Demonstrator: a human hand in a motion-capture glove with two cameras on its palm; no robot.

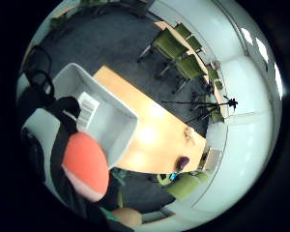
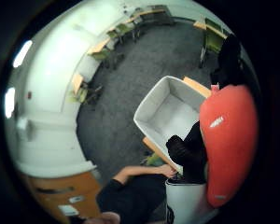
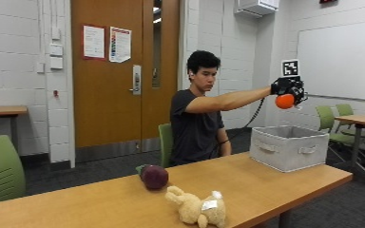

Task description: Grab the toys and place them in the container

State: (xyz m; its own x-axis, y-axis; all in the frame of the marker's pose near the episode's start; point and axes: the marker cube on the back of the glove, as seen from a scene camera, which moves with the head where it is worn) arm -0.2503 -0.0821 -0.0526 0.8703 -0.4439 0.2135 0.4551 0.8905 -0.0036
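Plush rabbit (image 3: 196, 207) lies well apart from hand (image 3: 286, 87) gripping orange toy (image 3: 285, 101).

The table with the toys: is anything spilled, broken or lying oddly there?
Nothing looks spilled or broken. The plush bunny lies on its side near the table edge, beside a dark red toy. The gloved hand holds an orange toy high above the container.

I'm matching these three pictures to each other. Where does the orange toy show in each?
Outside view: orange toy gripped in the raised right hand, above the grey container.
Thumb side palm view: toy close beside the container.
Little finger side palm view: toy beside the container.
Shared landmark: the container.
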